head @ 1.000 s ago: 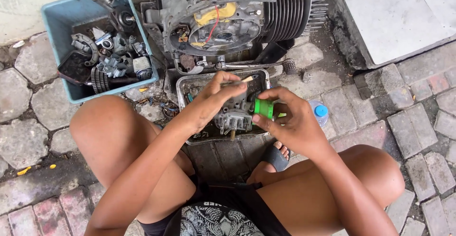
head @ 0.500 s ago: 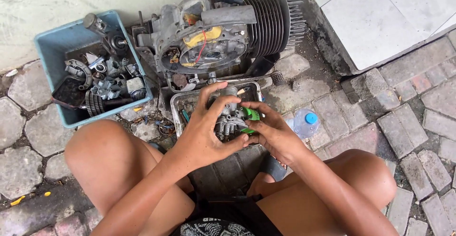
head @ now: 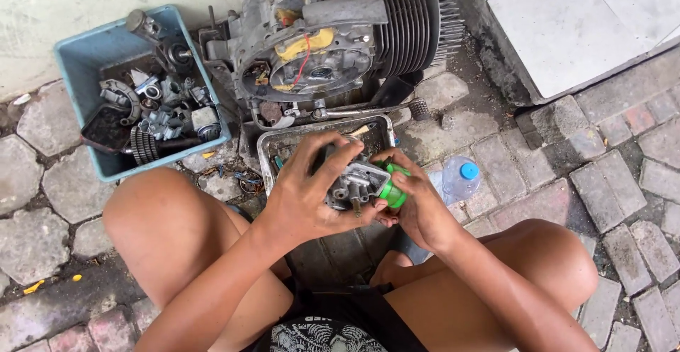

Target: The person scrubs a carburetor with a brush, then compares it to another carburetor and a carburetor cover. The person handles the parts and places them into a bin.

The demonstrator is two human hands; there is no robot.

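Observation:
I squat on a paved floor with both hands over a metal tray. My left hand is wrapped around a small grey metal engine part, a carburetor, and holds it above the tray. My right hand grips a green-handled tool, whose end presses against the carburetor's right side. The tool's tip is hidden behind my fingers. Just beyond the tray lies a large grey engine block with black cooling fins.
A blue plastic bin full of several dark engine parts sits at the left by a pale wall. A plastic bottle with a blue cap lies right of the tray. A raised tiled step is at the upper right. My knees flank the tray.
My hands have drawn closer together and the carburetor has been turned in my left hand. The green tool now sits tight against the part. The view has shifted slightly.

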